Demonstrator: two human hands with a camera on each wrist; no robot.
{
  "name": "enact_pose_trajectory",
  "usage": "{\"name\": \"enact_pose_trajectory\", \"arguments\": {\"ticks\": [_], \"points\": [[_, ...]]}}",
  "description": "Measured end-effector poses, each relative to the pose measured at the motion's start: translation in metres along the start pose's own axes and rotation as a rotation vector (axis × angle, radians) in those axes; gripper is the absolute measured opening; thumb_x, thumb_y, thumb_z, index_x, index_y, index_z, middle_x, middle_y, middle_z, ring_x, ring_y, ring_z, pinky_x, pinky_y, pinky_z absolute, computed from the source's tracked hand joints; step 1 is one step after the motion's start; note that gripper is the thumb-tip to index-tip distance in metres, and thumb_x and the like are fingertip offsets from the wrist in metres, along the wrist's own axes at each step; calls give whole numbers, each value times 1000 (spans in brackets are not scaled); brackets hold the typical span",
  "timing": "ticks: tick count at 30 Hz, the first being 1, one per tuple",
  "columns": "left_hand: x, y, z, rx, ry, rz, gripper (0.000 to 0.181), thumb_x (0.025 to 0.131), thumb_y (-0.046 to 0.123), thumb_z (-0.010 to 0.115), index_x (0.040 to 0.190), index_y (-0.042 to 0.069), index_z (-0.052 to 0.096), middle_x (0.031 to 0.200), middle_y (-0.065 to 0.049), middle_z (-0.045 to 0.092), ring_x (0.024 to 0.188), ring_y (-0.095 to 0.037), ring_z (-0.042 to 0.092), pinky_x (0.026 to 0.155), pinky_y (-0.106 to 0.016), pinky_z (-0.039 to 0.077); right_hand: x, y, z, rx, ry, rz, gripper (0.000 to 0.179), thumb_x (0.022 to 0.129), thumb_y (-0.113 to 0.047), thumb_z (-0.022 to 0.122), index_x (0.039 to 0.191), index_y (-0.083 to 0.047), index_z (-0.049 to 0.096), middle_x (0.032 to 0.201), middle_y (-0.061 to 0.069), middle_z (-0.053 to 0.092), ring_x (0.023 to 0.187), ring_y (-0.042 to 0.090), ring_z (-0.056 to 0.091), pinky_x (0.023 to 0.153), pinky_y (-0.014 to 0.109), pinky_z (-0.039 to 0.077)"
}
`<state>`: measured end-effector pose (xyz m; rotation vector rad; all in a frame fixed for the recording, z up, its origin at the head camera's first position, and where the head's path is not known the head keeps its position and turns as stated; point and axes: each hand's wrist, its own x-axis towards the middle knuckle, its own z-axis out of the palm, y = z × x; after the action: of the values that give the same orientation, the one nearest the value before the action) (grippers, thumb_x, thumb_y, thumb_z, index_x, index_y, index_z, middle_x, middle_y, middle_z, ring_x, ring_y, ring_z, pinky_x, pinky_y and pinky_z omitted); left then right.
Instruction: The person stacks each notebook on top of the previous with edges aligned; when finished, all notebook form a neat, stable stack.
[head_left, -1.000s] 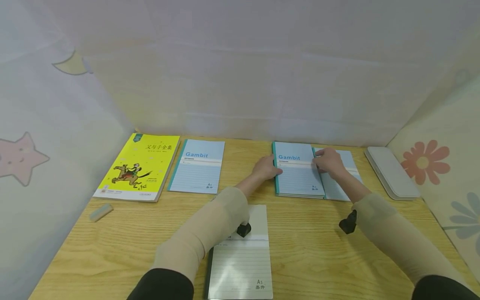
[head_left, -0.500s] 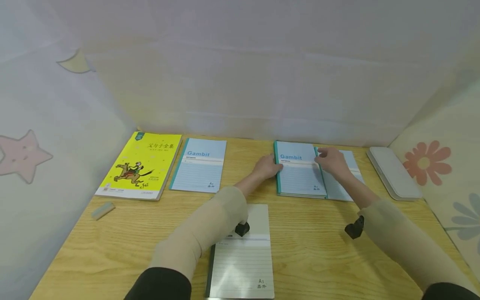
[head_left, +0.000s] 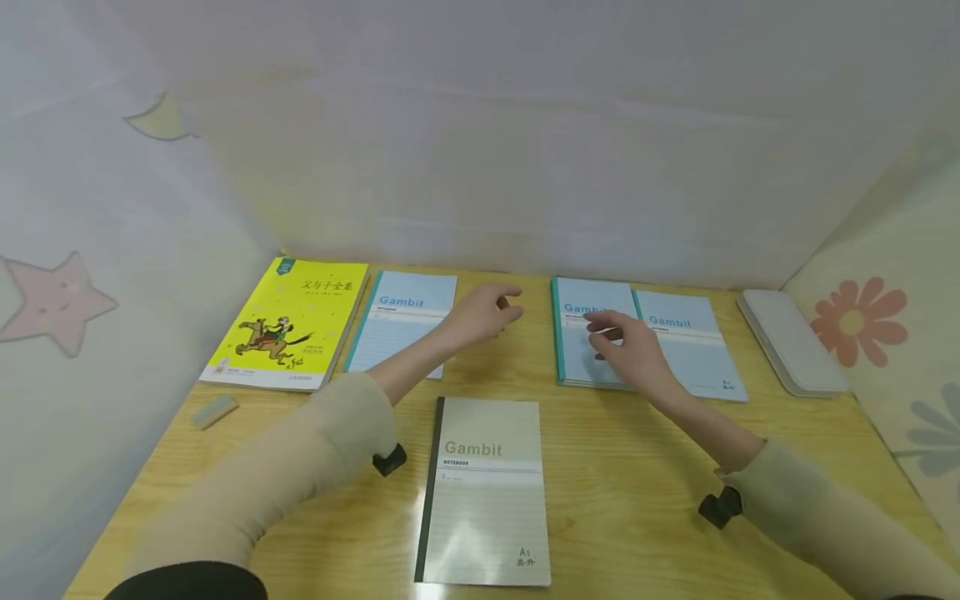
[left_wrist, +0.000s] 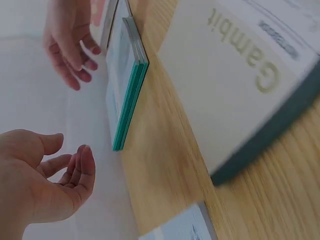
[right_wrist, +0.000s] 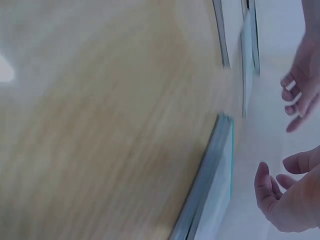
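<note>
My left hand (head_left: 480, 317) hovers beside the left blue Gambit notebook (head_left: 397, 333), its fingers loosely curled around nothing. Over the stacked blue notebooks (head_left: 588, 358) my right hand (head_left: 630, 346) hangs in the air, likewise holding nothing. In the left wrist view the stack (left_wrist: 130, 90) shows its green spines lying one above another. Another blue notebook (head_left: 693, 358) lies against the stack's right side. At the front middle is a grey Gambit notebook (head_left: 487, 508) with a dark spine. Both the left hand (left_wrist: 60, 180) and the right hand (right_wrist: 292, 192) look relaxed in the wrist views.
A yellow comic book (head_left: 288, 325) lies at the back left, with a small eraser-like block (head_left: 214, 412) in front of it. A white flat case (head_left: 791, 342) sits at the right edge. Printed cloth walls (head_left: 480, 183) enclose the wooden table (head_left: 637, 492).
Both hands have let go of the stacked blue notebooks. The left hand has moved left, toward the left blue notebook; the right has lifted and shifted slightly left over the stack.
</note>
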<state>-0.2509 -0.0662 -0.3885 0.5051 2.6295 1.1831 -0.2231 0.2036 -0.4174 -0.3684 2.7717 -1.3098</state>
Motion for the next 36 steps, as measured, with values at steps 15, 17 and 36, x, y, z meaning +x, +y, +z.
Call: {"name": "enact_pose_trajectory", "arguments": {"ticks": [15,17,36], "points": [[-118,-59,-22,32,-41,-165,58,107,27,55,155,-2,40,129,-24,57,94,-26,68,76,-33,57,-65,-40,60,118,-229,148,49,100,-15,62,147,-6,53,143,19,57,127,35,61,87,35,63],[-131,-61,-18,-20,-41,-195,59,106,26,55,155,-3,39,131,-27,55,87,-26,69,76,-35,59,-73,-44,63,190,-242,208,52,99,-14,63,149,-5,50,148,20,52,133,38,56,89,37,63],[-172,-38,19,-493,24,-483,73,109,33,49,162,-3,16,153,-32,41,133,-48,55,81,-41,65,-99,-72,71,516,-273,416,68,98,-11,62,158,1,31,167,28,25,152,54,25,87,50,64]]}}
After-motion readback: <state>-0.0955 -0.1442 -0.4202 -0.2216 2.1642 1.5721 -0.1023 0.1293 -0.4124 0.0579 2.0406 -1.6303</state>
